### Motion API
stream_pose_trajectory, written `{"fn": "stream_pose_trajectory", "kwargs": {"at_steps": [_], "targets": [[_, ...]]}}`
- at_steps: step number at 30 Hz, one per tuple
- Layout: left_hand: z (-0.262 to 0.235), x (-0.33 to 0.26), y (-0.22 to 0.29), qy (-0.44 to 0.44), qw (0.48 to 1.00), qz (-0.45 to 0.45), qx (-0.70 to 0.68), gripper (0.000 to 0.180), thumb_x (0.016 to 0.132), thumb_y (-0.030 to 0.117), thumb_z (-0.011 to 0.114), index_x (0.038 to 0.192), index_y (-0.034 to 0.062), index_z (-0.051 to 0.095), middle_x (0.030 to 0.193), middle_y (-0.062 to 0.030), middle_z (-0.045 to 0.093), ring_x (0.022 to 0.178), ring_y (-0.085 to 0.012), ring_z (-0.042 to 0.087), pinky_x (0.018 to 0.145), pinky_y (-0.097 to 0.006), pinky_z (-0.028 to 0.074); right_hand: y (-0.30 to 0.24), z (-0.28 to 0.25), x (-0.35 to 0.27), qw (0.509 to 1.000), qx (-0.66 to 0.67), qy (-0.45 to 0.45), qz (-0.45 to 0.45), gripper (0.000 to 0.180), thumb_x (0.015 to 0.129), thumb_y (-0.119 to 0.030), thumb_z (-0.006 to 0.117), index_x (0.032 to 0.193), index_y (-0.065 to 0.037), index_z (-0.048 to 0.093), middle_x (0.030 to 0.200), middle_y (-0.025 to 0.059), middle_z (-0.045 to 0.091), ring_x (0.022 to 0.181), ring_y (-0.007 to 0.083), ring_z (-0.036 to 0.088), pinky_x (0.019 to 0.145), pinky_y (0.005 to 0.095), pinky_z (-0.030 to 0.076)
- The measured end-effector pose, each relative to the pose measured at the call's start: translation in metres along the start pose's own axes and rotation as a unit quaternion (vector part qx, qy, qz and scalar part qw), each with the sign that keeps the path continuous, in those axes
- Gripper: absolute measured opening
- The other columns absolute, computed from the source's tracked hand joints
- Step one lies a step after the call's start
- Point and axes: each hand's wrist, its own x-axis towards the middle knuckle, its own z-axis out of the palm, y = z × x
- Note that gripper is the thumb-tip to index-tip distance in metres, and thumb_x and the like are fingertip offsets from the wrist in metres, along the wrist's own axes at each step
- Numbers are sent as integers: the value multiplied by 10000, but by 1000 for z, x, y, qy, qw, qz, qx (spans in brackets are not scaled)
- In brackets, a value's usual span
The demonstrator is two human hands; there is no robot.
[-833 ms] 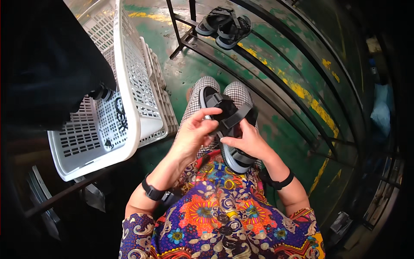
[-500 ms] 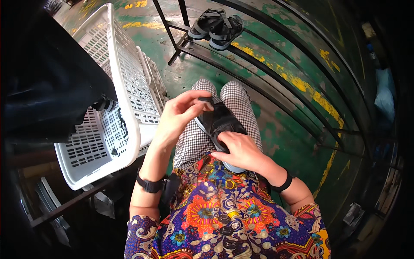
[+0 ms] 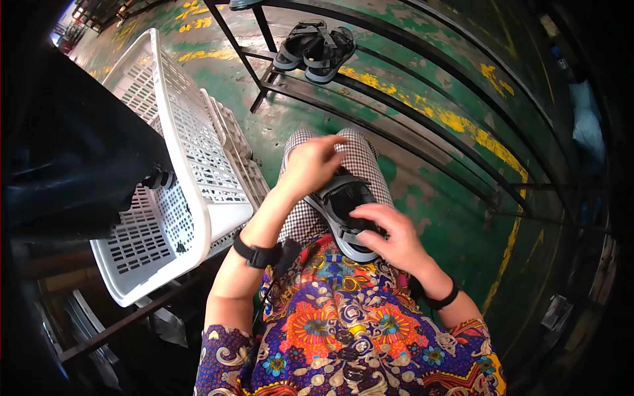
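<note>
A black sandal point(image 3: 348, 206) with a grey sole lies across my lap, its toe end toward my knees and its heel toward my belly. My left hand point(image 3: 314, 164) is over the toe end, fingers bent to the right and blurred; whether a strap is between them is hidden. At the sandal's right side, near the heel strap, hovers my right hand point(image 3: 395, 236), thumb and fingers apart with nothing between them.
A pair of black sandals point(image 3: 317, 51) rests on a black metal rack point(image 3: 422, 112) ahead. To my left stands a white plastic basket point(image 3: 198, 218) with black scraps inside, beside a hanging black plastic sheet point(image 3: 79, 152). The green floor point(image 3: 422, 211) has yellow lines.
My left hand has moved right across the toe end and no longer shows the pinched strap end. The right hand has lifted out of the sandal, its fingers spreading. The view has shifted slightly.
</note>
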Motion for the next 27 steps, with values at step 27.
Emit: {"fn": "stream_pose_trajectory", "kwargs": {"at_steps": [27], "targets": [[1,-31,105,-175,931,14,-319,230,952,93,542,1137,-33,597,955,-100,680,852,-145,644,725,-240,494,-2,-285,-137,742,200,586,-257,570,948,-370,524,1433,-133,341,1382,60,466,1220,199,498,1038,351,396]]}}
